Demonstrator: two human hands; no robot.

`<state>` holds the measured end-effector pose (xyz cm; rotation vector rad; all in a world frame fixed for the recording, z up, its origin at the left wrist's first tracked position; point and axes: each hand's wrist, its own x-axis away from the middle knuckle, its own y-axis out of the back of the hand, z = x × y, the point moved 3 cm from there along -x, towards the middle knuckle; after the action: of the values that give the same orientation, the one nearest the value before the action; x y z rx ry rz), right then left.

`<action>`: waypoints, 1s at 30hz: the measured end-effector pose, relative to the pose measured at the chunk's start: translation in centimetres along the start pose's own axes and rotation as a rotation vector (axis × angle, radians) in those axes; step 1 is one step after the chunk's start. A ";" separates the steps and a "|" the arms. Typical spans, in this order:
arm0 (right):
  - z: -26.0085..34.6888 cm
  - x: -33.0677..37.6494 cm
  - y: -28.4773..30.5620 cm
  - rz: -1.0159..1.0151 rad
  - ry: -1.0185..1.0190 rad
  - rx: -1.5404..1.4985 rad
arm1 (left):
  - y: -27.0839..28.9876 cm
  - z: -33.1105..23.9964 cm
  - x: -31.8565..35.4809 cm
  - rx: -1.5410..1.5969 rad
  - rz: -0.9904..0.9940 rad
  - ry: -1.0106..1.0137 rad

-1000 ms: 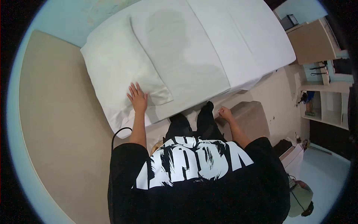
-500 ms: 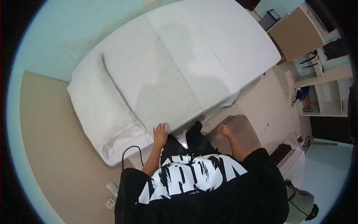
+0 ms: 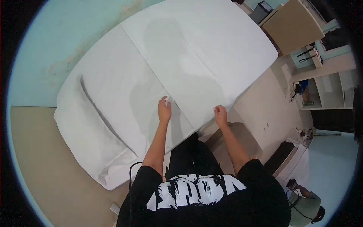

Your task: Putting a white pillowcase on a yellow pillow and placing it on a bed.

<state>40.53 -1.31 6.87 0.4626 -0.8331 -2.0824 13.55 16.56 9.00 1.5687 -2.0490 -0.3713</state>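
Observation:
A bed is spread with a smooth white sheet (image 3: 234, 41), which has a long crease or folded edge running across it. My left hand (image 3: 165, 111) is over the middle of the near side, its fingers pinched on the sheet at that crease, where a little cloth stands up. Close to the bed's near edge is my right hand (image 3: 221, 116), with curled fingers; whether cloth is between them is hidden. To the left lies a white pillow (image 3: 90, 128), its long side marked by a dark shadow line.
A brown box-like seat (image 3: 242, 140) stands by my right leg. Beyond the bed's foot are a tan cabinet (image 3: 293, 28) and open white shelves (image 3: 329, 92). Another person (image 3: 308, 206) is at the lower right. A black cable (image 3: 131, 174) hangs by my left arm.
My left hand has moved from the bed's near edge farther over the sheet and closed on it. The right hand has come forward to the bed's edge. The view has shifted.

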 end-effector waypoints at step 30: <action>11.0 -29.7 -14.1 0.298 0.835 0.312 | -10.8 -2.9 -3.2 -0.683 -0.025 -0.171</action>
<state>43.82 33.15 5.78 1.1897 -0.6515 -1.2916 24.45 16.75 5.06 1.1615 -1.7401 -1.1103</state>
